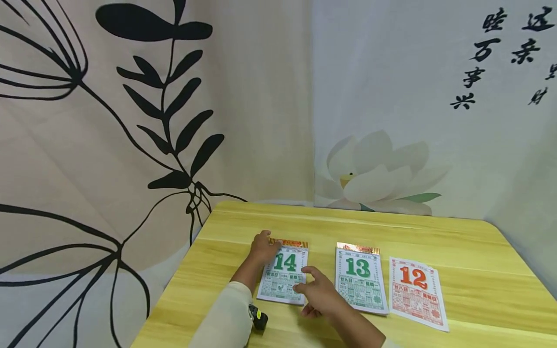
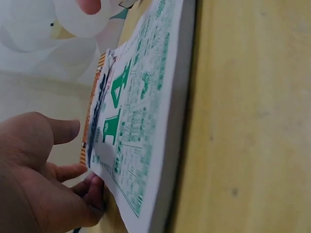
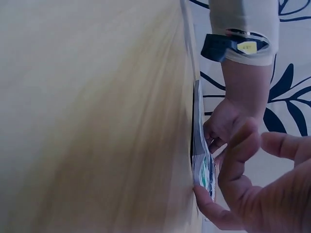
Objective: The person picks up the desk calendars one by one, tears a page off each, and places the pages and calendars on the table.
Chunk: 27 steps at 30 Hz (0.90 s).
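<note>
A tear-off calendar with a green 14 lies on the wooden table, its orange and gold binding strip at the far end. My left hand is at its upper left corner. In the left wrist view that hand's thumb reaches toward the strip, and its other fingers are low by the corner. My right hand is over the calendar's lower right edge, thumb and index finger spread apart. From the right wrist, one lower fingertip is right at the side of the page stack.
Right of the hands lies a second tear-off calendar with a green 13. Beside it is a loose calendar sheet with a red 12. The yellow wooden table ends at a printed curtain. A black wrist device sits on the left sleeve.
</note>
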### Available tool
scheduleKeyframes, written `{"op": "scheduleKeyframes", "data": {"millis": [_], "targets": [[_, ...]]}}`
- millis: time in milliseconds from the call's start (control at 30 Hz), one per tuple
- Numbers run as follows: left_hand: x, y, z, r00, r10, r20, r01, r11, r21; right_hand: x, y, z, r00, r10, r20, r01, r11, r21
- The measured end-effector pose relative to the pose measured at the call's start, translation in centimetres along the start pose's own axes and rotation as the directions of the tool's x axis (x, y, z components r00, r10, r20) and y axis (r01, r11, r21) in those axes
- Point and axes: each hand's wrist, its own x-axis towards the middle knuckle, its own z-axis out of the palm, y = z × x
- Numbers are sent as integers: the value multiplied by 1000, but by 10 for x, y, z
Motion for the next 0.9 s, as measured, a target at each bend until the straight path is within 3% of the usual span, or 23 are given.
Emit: {"op": "scheduleKeyframes", "data": {"millis": [200,400,567,700,900], "targets": [[-2,7,1,1000,-11,-1,11,996,86,-1,1,5,1000,-7,-10,6,995,-99],[-1,8,5,1000,9,-27,-4,984,180,3,3,9,999,3,-38,-3,1000,-14],[0,9,9,999,-12,-39,21,974,226,7,4,8,999,38,-39,-37,999,29],[-1,11,8,998,-33,-53,44,972,231,10,6,8,999,38,-23,-37,998,44],[-1,8,7,999,0,-52,6,994,105,11,8,5,999,28,-46,-24,996,84]]}}
